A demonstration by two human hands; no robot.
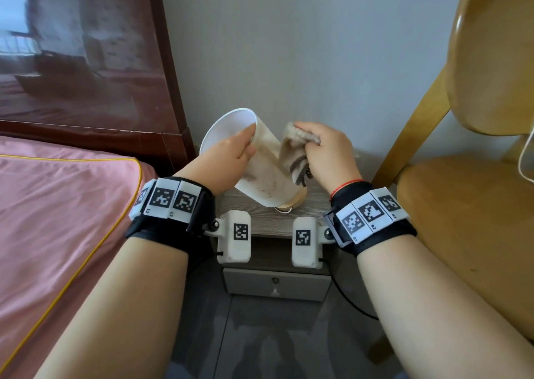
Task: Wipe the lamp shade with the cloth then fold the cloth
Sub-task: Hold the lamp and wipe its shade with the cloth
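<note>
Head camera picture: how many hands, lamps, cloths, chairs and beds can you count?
Hands: 2, the left hand gripping the lamp shade's rim, the right hand holding the cloth
Lamp shades: 1, tilted
Cloths: 1
Chairs: 1
Beds: 1
Total: 6

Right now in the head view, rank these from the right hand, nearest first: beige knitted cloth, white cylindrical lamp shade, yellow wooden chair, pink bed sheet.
From the right hand:
1. Beige knitted cloth, in its grip.
2. White cylindrical lamp shade, just left.
3. Yellow wooden chair, right.
4. Pink bed sheet, far left.
</note>
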